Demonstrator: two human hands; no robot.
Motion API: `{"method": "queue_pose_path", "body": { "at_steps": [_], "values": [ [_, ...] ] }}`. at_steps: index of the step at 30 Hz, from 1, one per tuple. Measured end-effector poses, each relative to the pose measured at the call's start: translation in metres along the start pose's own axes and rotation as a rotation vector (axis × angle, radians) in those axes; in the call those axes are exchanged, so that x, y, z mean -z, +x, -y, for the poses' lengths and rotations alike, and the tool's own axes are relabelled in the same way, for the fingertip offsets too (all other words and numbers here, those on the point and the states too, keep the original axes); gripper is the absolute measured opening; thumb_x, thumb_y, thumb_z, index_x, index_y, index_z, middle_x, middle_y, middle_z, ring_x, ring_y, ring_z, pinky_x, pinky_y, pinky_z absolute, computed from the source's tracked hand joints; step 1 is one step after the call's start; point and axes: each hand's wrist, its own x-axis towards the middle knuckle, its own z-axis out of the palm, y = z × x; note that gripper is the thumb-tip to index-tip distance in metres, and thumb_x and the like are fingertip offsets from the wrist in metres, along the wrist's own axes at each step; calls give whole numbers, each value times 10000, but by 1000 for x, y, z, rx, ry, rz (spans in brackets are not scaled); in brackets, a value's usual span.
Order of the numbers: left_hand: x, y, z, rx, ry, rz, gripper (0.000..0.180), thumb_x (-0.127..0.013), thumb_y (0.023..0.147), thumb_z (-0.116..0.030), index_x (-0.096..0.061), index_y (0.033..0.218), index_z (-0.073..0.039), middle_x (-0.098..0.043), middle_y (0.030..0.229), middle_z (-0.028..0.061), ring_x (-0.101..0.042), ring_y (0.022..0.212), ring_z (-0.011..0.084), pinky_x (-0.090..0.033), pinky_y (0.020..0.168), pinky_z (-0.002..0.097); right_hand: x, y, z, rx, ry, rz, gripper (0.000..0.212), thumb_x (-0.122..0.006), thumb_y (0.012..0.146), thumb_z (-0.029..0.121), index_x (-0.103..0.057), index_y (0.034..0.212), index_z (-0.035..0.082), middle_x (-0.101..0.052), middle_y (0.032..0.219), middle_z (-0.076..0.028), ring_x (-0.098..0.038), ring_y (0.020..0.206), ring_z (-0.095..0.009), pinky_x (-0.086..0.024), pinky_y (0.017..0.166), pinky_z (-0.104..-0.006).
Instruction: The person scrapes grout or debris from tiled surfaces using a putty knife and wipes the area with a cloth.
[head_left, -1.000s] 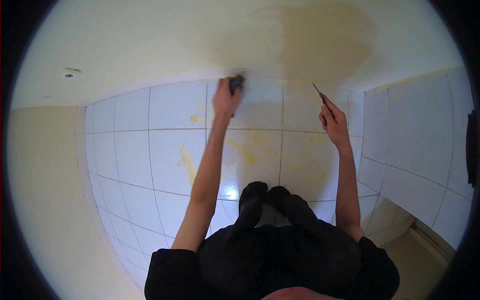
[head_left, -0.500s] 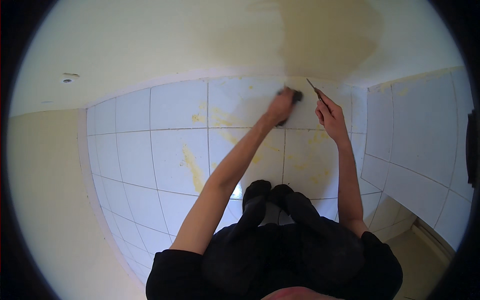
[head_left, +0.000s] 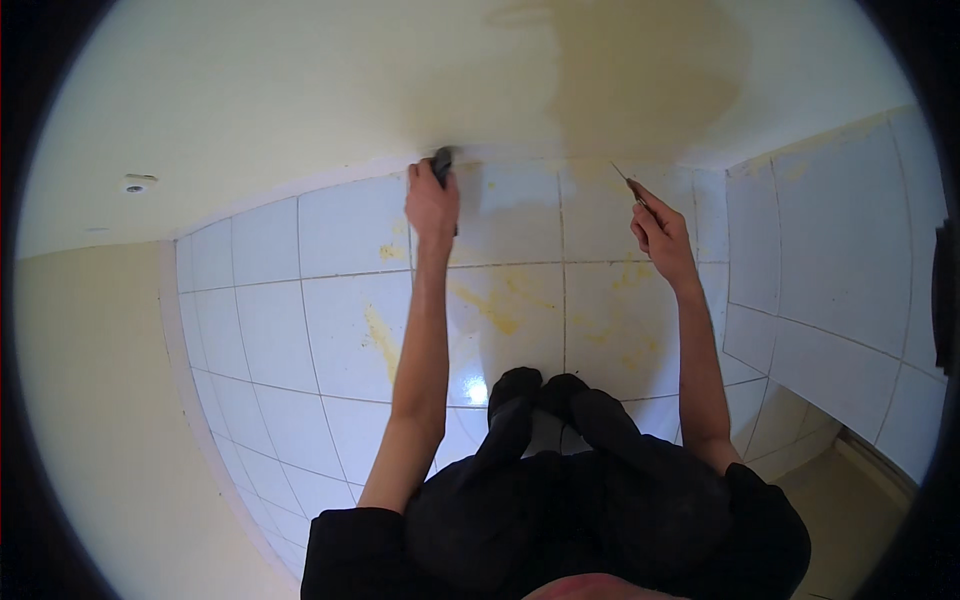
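Observation:
My left hand (head_left: 432,205) is closed around a dark, elongated thing (head_left: 442,164) whose kind I cannot make out. One end touches or nearly touches the cream wall, right above the edge of the white tiles (head_left: 350,228). Further right, my right hand (head_left: 662,235) grips a thin-bladed hand tool (head_left: 622,172), seen nearly edge-on and pointing up to the left. Its handle is mostly hidden by my fingers. Yellow smears (head_left: 490,312) mark the tiled floor between and below my hands.
The cream wall (head_left: 300,90) rises beyond the tiles, with a small white fitting (head_left: 138,184) at left. On the right stands a tiled block (head_left: 840,240), a dark object (head_left: 942,300) at its far side. My dark-covered feet (head_left: 540,390) are on the tiles.
My left hand has swept left with the dark thing, from the middle of the tiles to the wall's foot. The right hand has stayed in nearly the same place.

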Motion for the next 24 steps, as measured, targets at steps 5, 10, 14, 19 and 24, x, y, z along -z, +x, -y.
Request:
{"method": "queue_pose_path", "body": {
  "at_steps": [5,10,14,19,24],
  "values": [
    [-76,15,40,38,312,151,205,-508,915,-103,-497,1043,56,-559,1050,204,-666,803,342,-568,644,417,-7,2,1,14,-45,50,402,-500,974,152,-489,1360,41,-383,618,54,-337,536,-33,-296,480,-214],
    [-112,-7,-19,-201,599,239,185,-540,875,-48,-598,1003,73,-554,1049,175,-679,791,204,-577,625,257,0,4,-4,-25,-36,20,405,-506,967,146,-491,1360,48,-382,611,54,-340,533,-34,-297,479,-220],
    [-127,-25,-61,-320,450,298,223,-548,854,-50,-587,1036,73,-538,1107,185,-670,827,231,-579,648,288,-1,4,-7,1,-63,23,400,-483,982,134,-473,1370,38,-369,627,60,-296,524,-23,-249,453,-201],
    [-131,-46,-88,-544,-565,559,298,-599,846,-180,-592,1102,-29,-587,1117,190,-621,913,356,-499,824,427,3,1,-8,-62,-3,27,412,-518,969,162,-488,1368,65,-396,623,56,-338,545,-31,-301,479,-214],
    [-100,-65,-111,471,-1370,941,313,-553,920,-279,-613,1030,9,-667,860,98,-632,796,187,-500,761,307,12,-5,-2,-89,-95,61,286,-539,963,194,-620,1189,39,-399,615,60,-345,560,-36,-299,490,-222]
  ]
}}
